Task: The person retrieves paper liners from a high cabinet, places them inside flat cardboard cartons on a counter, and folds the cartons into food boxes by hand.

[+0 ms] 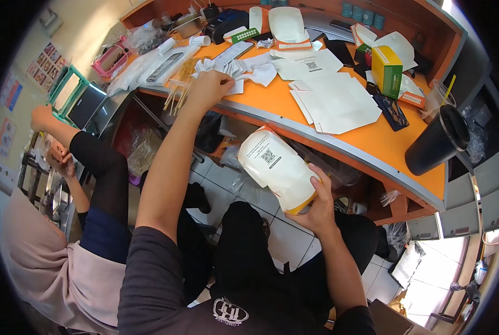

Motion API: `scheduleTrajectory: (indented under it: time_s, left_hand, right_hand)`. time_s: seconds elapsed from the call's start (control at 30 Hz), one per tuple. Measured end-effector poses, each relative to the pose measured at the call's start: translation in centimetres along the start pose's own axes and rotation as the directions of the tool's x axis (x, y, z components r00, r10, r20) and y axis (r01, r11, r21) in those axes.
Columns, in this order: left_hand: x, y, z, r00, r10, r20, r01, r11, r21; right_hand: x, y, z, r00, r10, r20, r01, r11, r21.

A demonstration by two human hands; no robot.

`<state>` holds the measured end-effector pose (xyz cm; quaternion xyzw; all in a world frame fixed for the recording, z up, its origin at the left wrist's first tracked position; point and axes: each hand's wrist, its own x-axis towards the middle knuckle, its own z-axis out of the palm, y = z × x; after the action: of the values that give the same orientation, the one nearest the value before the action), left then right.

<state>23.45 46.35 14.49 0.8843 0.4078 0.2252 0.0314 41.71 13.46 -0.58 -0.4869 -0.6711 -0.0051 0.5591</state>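
A white paper food box (277, 167) with a QR code and yellow edge is gripped in my right hand (316, 209), tilted above my lap. My left hand (210, 88) reaches over the orange table (294, 106) beside crumpled white paper pieces (232, 67); its fingers are bent together, and whatever they hold is too small to make out. Thin wooden sticks in a plastic bag (178, 96) lie just left of that hand. Flattened white box sheets (338, 103) rest on the table to the right.
A black tumbler (439, 139) stands at the table's right end. Behind the sheets is a yellow-green box (387, 70), with a phone (392, 110) in front of it. Open white boxes (287, 25) sit at the back. On the left, another person (65, 262) works.
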Motion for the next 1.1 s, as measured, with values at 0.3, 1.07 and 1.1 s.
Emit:
scheduleTrajectory:
  time_s: [0.3,1.07,1.1]
  left_hand:
    - [-0.1,-1.3,-2.8,0.829,-0.337,-0.446,-0.026,0.774,-0.633]
    - [-24.4,14.3,1.3,0.838,0.518,0.175,-0.511,0.855,-0.087]
    - [-24.4,14.2,1.7,0.837,0.518,0.178,-0.508,0.855,-0.102]
  right_hand:
    - [-0.5,0.9,0.8,0.969,-0.221,-0.108,0.205,0.969,-0.141]
    - [-1.6,-1.4,0.2,0.936,-0.326,-0.137,0.316,0.945,-0.088]
    - [-1.6,-1.4,-0.2,0.942,-0.322,-0.092,0.319,0.947,-0.046]
